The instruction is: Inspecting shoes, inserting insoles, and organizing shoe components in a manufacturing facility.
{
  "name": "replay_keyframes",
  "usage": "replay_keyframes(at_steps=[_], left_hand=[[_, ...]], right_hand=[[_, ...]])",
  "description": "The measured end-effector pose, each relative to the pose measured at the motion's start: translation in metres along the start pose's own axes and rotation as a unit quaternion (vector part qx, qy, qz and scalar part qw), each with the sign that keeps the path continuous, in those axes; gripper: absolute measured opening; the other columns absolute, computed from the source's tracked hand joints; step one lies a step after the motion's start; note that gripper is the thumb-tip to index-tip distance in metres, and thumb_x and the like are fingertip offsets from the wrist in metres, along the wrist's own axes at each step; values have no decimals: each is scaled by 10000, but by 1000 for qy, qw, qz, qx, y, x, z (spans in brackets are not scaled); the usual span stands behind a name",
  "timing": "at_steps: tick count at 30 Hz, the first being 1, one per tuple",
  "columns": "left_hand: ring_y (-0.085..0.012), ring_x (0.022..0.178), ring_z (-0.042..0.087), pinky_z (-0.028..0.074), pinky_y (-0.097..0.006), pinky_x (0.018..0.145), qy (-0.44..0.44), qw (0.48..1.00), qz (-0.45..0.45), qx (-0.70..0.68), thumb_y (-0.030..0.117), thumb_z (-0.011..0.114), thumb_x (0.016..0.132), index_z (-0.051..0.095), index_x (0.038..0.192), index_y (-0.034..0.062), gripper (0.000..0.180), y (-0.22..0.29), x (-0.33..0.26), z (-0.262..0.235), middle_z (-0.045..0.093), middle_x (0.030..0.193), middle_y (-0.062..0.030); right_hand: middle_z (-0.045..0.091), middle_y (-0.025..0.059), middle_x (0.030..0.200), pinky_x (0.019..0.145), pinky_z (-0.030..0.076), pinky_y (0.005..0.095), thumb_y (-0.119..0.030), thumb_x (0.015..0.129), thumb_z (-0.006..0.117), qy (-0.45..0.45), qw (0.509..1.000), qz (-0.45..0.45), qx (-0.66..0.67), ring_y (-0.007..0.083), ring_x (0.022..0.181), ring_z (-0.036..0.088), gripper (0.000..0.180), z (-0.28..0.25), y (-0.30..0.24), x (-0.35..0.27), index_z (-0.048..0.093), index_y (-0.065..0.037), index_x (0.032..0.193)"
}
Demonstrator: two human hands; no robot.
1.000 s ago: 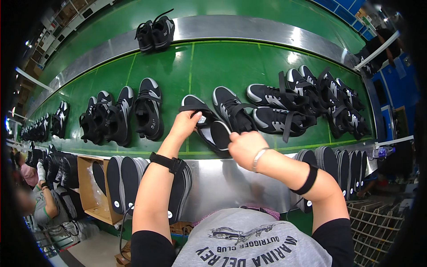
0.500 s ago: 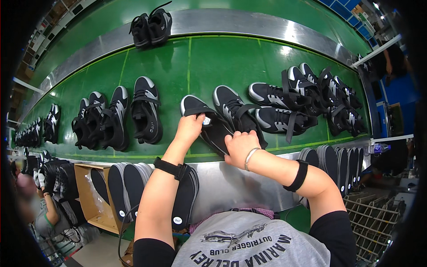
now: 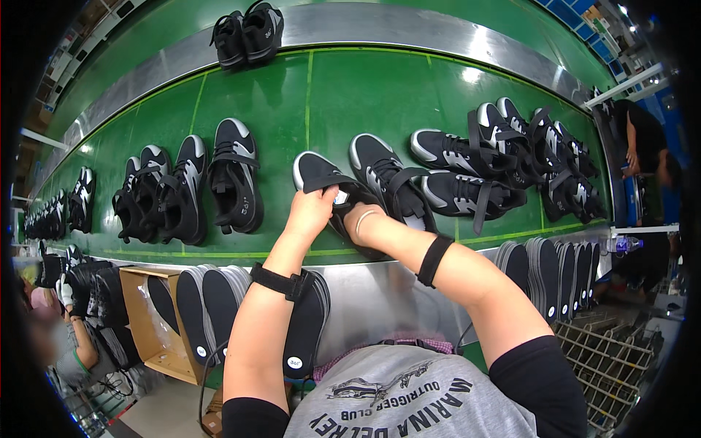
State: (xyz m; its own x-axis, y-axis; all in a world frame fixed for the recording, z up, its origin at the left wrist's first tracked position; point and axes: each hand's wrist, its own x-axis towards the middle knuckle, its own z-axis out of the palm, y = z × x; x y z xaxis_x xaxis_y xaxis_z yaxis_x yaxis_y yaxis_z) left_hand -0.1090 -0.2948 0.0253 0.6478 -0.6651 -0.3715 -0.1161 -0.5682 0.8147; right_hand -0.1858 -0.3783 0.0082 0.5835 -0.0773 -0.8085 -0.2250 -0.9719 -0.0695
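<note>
A black sneaker with a silver toe [image 3: 310, 166] lies in front of me on the green belt, its toe pointing away. My left hand [image 3: 312, 210] is closed on its strap and tongue, where a small white label shows. My right hand [image 3: 358, 217] reaches down into the shoe's opening; its fingers are hidden inside. Close by on the right lies a second black sneaker [image 3: 376, 166], its strap loose and a light-coloured patch in its opening.
More black sneakers stand at the left [image 3: 235, 175] and lie bunched at the right [image 3: 467, 193]. One pair [image 3: 261, 36] sits on the far metal ledge. Stacked black insoles [image 3: 196, 314] and an open cardboard box [image 3: 171, 358] line the near edge. A wire rack [image 3: 606, 372] stands right. Other people are at both sides.
My right hand has moved left from the shoe's heel and gone down into its opening. My left hand keeps its hold. The shoes at the left have shifted slightly left.
</note>
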Motion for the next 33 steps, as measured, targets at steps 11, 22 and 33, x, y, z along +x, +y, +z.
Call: replay_keyframes(at_steps=[11,22,33], left_hand=[[-132,705,562,486,-255,522,13,1000,-13,15,214,501,832,562,1017,24,271,3,-8,-4,597,872,-87],[-110,780,524,440,-247,577,-45,985,-52,-160,265,524,823,560,1023,91,267,9,-18,-5,581,922,-11],[-196,732,567,440,-308,693,68,997,28,37,232,524,812,584,876,-25,272,6,2,-13,599,787,-137]], right_hand=[[615,90,970,875,350,416,-249,763,502,3,997,-69,-38,215,944,574,296,-20,6,-66,622,-80,974],[606,126,841,672,439,342,-270,782,514,292,819,-145,471,205,747,588,313,20,33,-26,560,-13,954],[531,-13,615,507,383,191,-156,773,600,211,504,-211,810,63,543,474,132,24,28,-43,585,-25,780]])
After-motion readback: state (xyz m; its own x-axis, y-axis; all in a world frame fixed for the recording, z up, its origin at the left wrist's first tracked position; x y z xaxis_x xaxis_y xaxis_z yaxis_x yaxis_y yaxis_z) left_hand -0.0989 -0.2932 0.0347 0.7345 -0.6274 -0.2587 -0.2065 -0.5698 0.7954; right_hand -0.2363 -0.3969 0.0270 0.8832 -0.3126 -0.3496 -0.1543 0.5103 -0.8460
